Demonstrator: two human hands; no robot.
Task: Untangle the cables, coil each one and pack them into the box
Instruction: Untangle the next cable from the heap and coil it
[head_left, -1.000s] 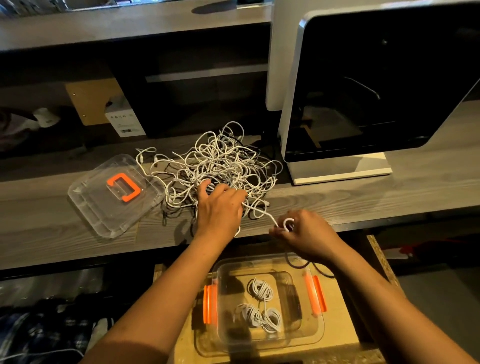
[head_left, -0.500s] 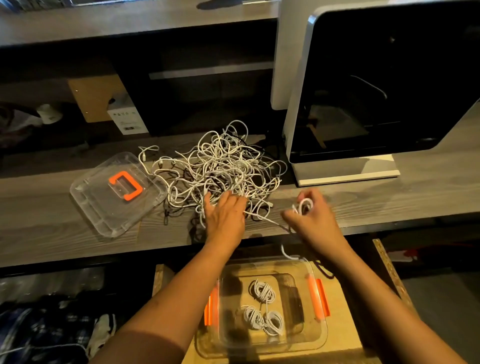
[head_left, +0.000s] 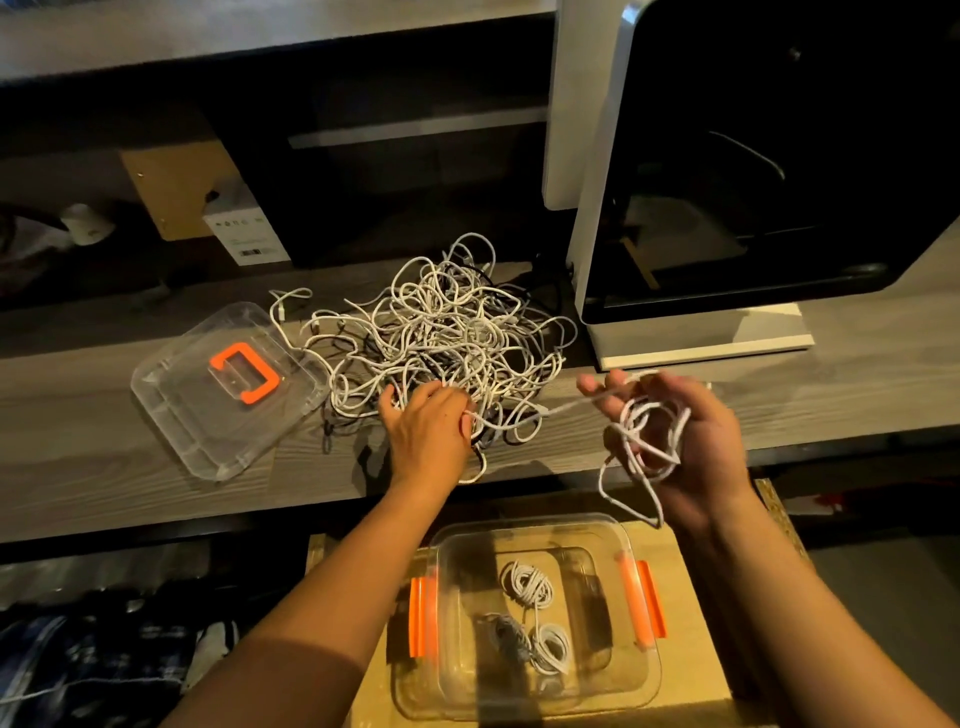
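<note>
A tangled heap of white cables (head_left: 441, 338) lies on the grey wooden shelf (head_left: 78, 447). My left hand (head_left: 428, 434) rests palm down on the heap's near edge and pinches a strand there. That strand runs taut to my right hand (head_left: 675, 431), raised palm up, whose curled fingers hold several loose loops of a white cable (head_left: 641, 441); its end dangles below. Under the shelf, a clear box (head_left: 639, 670) with orange latches holds three coiled cables (head_left: 530, 577).
The box's clear lid (head_left: 171, 415) with an orange handle lies left of the heap. A white and black machine (head_left: 727, 182) stands at the right on the shelf. A small white carton (head_left: 247, 231) sits at the back. Dark cloth (head_left: 78, 670) lies lower left.
My right hand has lifted and turned palm up, moving right with more loops of cable gathered in it. The strand to the heap has pulled taut. My left hand has stayed on the heap.
</note>
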